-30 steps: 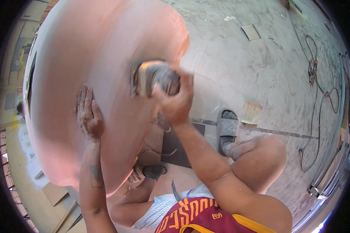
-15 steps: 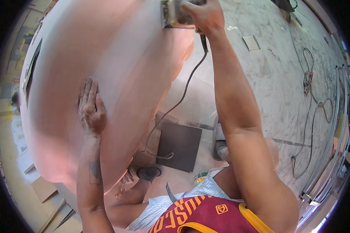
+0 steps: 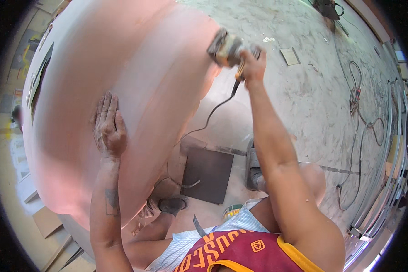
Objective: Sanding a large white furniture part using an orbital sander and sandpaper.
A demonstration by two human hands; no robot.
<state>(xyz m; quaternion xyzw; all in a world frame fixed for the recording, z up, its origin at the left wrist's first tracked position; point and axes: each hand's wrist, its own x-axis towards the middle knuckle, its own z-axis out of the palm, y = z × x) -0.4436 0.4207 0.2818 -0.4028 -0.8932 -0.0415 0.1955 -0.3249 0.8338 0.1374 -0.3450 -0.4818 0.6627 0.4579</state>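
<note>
A large, smoothly curved body (image 3: 154, 95), dusty pink with a whitish band, fills the left half. My left hand (image 3: 109, 129) lies flat on its surface, fingers stretched out and pointing away from me. At the body's far right edge, my right hand (image 3: 255, 65) grips a power sander (image 3: 230, 51) by its handle. The sander is tilted, with its pad side against or very near the edge; I cannot tell whether they touch. A black cord (image 3: 213, 110) runs from the tool down toward my feet.
A dark square board (image 3: 207, 175) lies on the dusty floor between my feet, near a small can (image 3: 231, 211). To the right are a sandpaper sheet (image 3: 290, 56), a looped cable (image 3: 356, 102) and metal rails (image 3: 391, 149). Boards (image 3: 46, 222) lie at the lower left.
My right hand has brought the sander nearer to me and turned it, from the top of the view to the body's right edge. My left hand has barely shifted.
</note>
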